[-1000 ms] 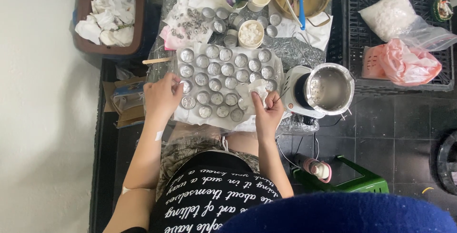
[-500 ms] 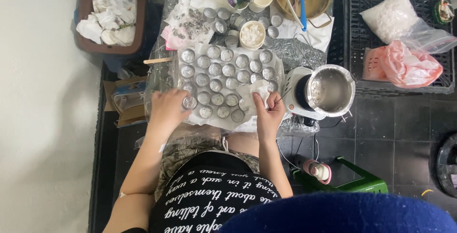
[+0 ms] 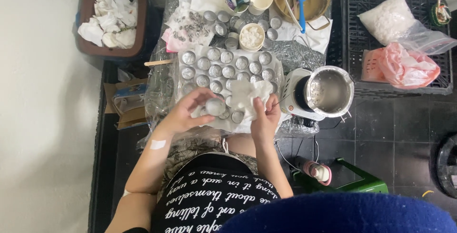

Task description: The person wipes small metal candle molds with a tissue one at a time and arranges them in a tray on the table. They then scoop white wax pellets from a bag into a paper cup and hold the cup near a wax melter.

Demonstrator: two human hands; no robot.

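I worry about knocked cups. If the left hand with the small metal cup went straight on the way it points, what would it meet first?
Probably the crumpled white tissue in the right hand; the left hand points right, though relative height is unclear.

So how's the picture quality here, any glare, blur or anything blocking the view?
Head view: light is even and soft, shadows faint; glare shows on the metal pot and the small metal cups; the left hand and the cup it holds look slightly smeared; a blurred blue shape blocks the bottom edge.

Home craft corner: tin cups [image 3: 223,70], melting pot [image 3: 329,90].
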